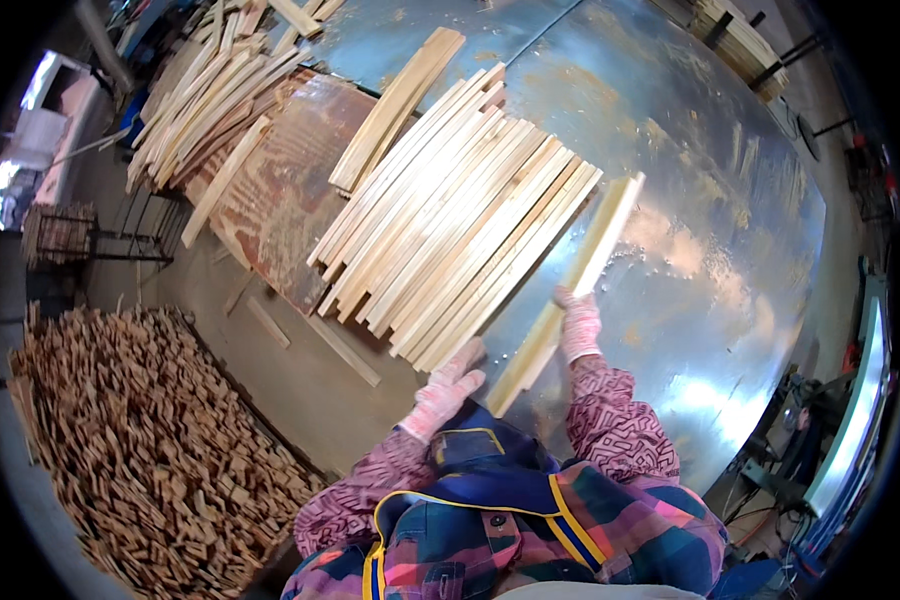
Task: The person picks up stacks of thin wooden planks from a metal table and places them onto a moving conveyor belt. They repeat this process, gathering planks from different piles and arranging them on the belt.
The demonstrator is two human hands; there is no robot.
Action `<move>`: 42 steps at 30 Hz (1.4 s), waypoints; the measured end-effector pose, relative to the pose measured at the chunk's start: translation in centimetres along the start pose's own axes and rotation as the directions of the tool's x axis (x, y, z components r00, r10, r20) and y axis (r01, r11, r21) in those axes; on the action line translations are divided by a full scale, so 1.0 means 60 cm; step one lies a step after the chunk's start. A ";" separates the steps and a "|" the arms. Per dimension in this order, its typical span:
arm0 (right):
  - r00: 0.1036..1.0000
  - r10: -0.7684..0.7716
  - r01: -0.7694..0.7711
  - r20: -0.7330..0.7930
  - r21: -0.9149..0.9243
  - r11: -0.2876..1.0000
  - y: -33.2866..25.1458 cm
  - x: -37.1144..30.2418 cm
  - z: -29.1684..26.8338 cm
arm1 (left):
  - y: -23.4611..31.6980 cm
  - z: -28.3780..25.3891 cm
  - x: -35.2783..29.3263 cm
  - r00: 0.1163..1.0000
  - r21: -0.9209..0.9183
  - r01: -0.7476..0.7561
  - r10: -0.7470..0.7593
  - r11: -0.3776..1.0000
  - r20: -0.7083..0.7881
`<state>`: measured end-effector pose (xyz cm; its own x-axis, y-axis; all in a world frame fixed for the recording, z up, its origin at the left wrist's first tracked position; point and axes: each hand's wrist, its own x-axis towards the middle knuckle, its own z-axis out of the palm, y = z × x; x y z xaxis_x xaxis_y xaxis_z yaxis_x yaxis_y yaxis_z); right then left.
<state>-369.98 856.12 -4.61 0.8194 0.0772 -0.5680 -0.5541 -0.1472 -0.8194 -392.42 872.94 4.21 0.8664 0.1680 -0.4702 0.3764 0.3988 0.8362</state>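
Observation:
My right hand (pixel 578 318), in a pale pink-and-white glove, is closed around long light wooden strips (pixel 595 240) lying slantwise above the metal table. At least two strips seem to be held together. My left hand (pixel 448 388), gloved alike, rests by the near ends of a wide row of pale wooden strips (pixel 460 220). Its fingers are stretched out toward the row's near right corner; whether they touch the wood is hard to tell. The strips in the row lie side by side, their near ends uneven.
The row lies on a shiny metal table (pixel 710 220). A stack of boards (pixel 400 105) sits beyond its left side. Farther left are a brown wooden panel (pixel 280 200) and a loose heap of strips (pixel 210 110). A big bin of short offcuts (pixel 150 440) stands at the lower left.

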 end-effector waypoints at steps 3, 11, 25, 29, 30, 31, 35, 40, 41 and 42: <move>0.997 0.062 -0.076 -0.053 -0.332 0.940 0.004 -0.042 0.101 | 0.149 -0.076 0.038 0.999 0.328 -0.038 0.023 0.944 0.049; 0.982 0.118 -0.155 -0.148 -0.268 0.951 0.056 -0.033 0.059 | 0.307 -0.440 0.385 0.688 0.918 0.302 0.608 0.257 -0.397; 0.858 -0.454 0.040 -0.241 -0.850 0.526 -0.345 0.241 -0.025 | 0.377 -0.427 0.545 0.863 0.826 0.494 -0.034 0.270 -0.505; 0.837 -0.539 0.144 -0.095 -0.912 0.384 -0.447 0.371 0.092 | 0.434 -0.388 0.467 0.903 0.891 0.428 -0.043 0.150 -0.427; 0.809 -0.588 0.232 -0.008 -0.914 0.332 -0.443 0.408 0.104 | 0.433 -0.389 0.436 0.917 0.917 0.398 0.000 0.044 -0.398; 0.818 -0.574 0.265 0.028 -0.905 0.333 -0.448 0.426 0.132 | 0.392 -0.427 0.400 0.956 0.950 0.270 0.071 0.155 -0.284; 0.949 -0.282 0.269 0.139 -0.825 0.498 -0.442 0.458 0.235 | 0.317 -0.472 0.297 0.905 0.882 0.426 -0.075 0.201 -0.420; 0.975 -0.162 0.217 0.154 -0.824 0.523 -0.431 0.362 0.276 | 0.250 -0.520 0.280 0.890 0.754 0.316 0.095 0.575 -0.446; 0.974 -0.115 0.226 0.195 -0.814 0.535 -0.434 0.331 0.275 | 0.253 -0.503 0.286 0.888 0.751 0.267 0.148 0.604 -0.434; 0.977 -0.081 0.211 0.199 -0.825 0.525 -0.428 0.315 0.278 | 0.268 -0.486 0.289 0.887 0.725 0.266 0.133 0.636 -0.442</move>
<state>-342.71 877.82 4.41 0.8160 0.2834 -0.5038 0.0037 -0.8741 -0.4857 -380.93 908.53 1.27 0.6738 0.6008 -0.4302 0.7071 -0.3552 0.6114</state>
